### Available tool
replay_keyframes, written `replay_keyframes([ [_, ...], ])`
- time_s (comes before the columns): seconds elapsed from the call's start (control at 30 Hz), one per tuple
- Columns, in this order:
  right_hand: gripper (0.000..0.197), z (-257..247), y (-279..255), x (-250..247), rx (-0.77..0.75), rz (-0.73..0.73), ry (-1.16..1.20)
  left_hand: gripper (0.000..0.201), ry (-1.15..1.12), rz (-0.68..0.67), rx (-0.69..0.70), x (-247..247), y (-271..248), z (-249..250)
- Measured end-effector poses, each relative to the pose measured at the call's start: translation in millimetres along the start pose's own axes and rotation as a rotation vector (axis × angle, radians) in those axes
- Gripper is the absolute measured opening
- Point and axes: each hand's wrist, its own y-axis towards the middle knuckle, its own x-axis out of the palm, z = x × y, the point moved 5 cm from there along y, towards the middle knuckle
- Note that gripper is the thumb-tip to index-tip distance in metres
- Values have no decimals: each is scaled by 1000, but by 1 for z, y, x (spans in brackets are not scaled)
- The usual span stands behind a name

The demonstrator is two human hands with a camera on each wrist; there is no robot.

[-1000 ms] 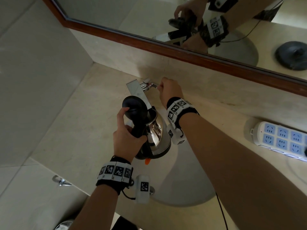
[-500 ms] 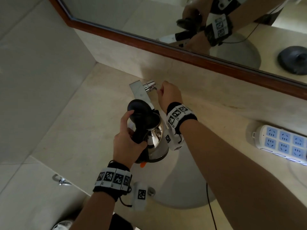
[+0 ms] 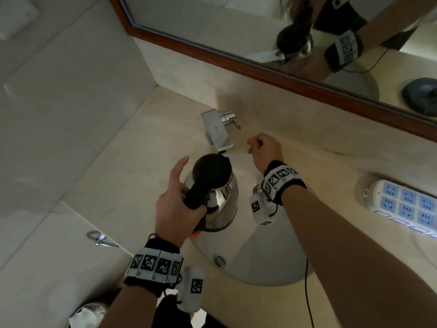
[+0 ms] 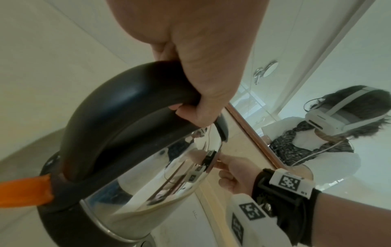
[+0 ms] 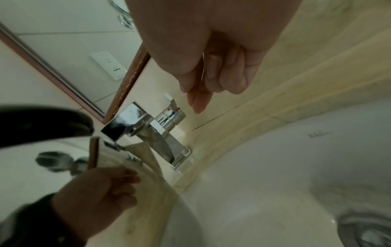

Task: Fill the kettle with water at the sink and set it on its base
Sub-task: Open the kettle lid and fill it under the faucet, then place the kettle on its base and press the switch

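The steel kettle (image 3: 220, 202) with a black lid and handle hangs over the white sink (image 3: 267, 256), just in front of the chrome faucet (image 3: 217, 131). Its lid lies down over the top. My left hand (image 3: 179, 204) grips the black handle (image 4: 127, 100), thumb lifted. My right hand (image 3: 264, 150) hovers to the right of the faucet, clear of the lever (image 3: 233, 119), fingers loosely curled and holding nothing. The right wrist view shows the right hand (image 5: 211, 66) above the faucet (image 5: 135, 122). No water runs from the spout. The kettle's round black base (image 3: 421, 93) shows only in the mirror.
A blue and white power strip (image 3: 402, 207) lies on the counter at the right. The wood-framed mirror (image 3: 236, 27) runs along the back wall. The sink drain (image 3: 220, 260) sits below the kettle. A tiled wall (image 3: 71, 114) closes the left side.
My right hand has let go of the faucet lever and drawn back. The kettle has come out from under the spout toward me, and its lid is now down.
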Motion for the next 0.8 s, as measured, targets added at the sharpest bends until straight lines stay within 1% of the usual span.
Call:
replay_keyframes([
  [0.1,33,4,-22,-4,18,-3,11,100,29,9,45,-14,-15,7],
  [0.23,43,11,-56,-10,89,-71,40,90,58,12,90,-26,-32,20],
  [0.37,49,21,-95,-25,188,-90,135,90,66,-33,179,-23,-47,40],
  [0.47,55,27,-128,-46,219,-53,221,89,71,-92,259,-12,-55,56],
  [0.53,56,31,-155,-64,256,10,290,88,67,-142,331,-2,-62,71],
  [0.6,55,40,-183,-82,295,102,349,85,54,-201,417,10,-72,89],
  [0.63,53,43,-198,-92,302,157,390,83,37,-232,464,17,-77,99],
  [0.7,46,51,-226,-112,267,278,454,83,0,-292,546,31,-90,117],
  [0.8,39,63,-271,-151,239,448,373,78,-27,-387,655,55,-113,146],
])
